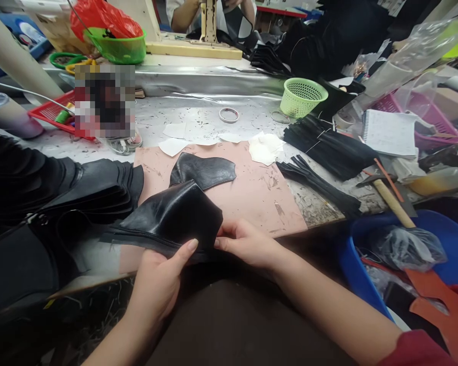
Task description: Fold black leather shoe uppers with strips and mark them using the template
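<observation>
My left hand (158, 279) and my right hand (246, 245) both grip the near edge of a folded black leather piece (171, 216) with a zipper along its lower edge. My left thumb lies across the zipper side. My right fingers pinch the piece's right corner. The piece rests on a pink cutting mat (257, 195) at the table's front edge. A second curved black leather piece (202, 170) lies just behind it on the mat, untouched.
A stack of black leather parts (95, 190) lies left. Black strips (328, 145) and a hammer (393, 201) lie right, above a blue tub (454, 244). A green basket (303, 96), tape rings and white patches sit farther back. Another person works at the far side.
</observation>
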Demonstrator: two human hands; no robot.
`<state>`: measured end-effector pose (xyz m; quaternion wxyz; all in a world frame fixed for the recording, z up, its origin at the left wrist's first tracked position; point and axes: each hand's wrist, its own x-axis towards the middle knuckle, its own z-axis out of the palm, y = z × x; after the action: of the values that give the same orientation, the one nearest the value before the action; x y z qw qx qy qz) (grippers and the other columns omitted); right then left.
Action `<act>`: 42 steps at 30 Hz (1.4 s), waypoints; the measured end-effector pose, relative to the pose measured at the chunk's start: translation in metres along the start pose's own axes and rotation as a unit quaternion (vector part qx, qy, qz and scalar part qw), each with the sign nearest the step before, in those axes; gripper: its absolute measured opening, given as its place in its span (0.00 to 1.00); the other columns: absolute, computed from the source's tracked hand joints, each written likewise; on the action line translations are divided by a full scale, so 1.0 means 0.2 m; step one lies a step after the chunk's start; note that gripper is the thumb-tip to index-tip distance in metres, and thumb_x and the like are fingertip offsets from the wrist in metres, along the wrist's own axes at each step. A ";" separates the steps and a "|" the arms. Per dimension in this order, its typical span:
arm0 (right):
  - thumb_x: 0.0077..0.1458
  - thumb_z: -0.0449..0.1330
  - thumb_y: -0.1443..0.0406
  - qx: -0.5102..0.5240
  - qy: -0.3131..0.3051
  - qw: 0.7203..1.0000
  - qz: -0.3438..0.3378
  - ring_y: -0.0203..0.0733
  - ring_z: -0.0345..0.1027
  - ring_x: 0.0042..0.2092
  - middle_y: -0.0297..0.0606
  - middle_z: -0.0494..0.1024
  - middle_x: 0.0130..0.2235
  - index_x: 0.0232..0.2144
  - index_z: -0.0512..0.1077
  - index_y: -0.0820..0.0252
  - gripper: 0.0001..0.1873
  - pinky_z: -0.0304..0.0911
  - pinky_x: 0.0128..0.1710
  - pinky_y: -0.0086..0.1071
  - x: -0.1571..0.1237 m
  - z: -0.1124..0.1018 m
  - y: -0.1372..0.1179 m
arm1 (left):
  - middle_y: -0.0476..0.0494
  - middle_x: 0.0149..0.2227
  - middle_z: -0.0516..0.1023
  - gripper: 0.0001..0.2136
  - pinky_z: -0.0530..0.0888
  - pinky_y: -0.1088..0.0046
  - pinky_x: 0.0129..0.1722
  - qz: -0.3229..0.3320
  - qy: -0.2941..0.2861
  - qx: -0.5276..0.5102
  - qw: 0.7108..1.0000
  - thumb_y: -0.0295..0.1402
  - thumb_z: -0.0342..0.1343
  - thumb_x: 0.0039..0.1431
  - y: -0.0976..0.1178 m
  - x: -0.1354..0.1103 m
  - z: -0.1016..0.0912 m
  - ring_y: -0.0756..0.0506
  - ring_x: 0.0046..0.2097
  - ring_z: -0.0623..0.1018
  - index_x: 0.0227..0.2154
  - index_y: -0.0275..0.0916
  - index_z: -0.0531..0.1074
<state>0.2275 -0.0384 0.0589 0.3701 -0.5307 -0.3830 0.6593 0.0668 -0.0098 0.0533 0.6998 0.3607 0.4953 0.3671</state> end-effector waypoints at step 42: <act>0.37 0.65 0.59 0.144 -0.067 0.984 0.077 0.33 0.60 0.28 0.28 0.66 0.23 0.22 0.66 0.62 0.14 0.55 0.34 0.29 0.04 -0.03 0.05 | 0.40 0.48 0.76 0.29 0.67 0.56 0.54 -0.001 0.019 0.059 0.998 0.34 0.67 0.37 -0.03 0.01 -0.01 0.36 0.52 0.71 0.47 0.38 0.70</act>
<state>0.2310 -0.0357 0.0456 0.3641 -0.4548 -0.2660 0.7680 0.0665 -0.0097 0.0464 0.6681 0.3935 0.5299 0.3436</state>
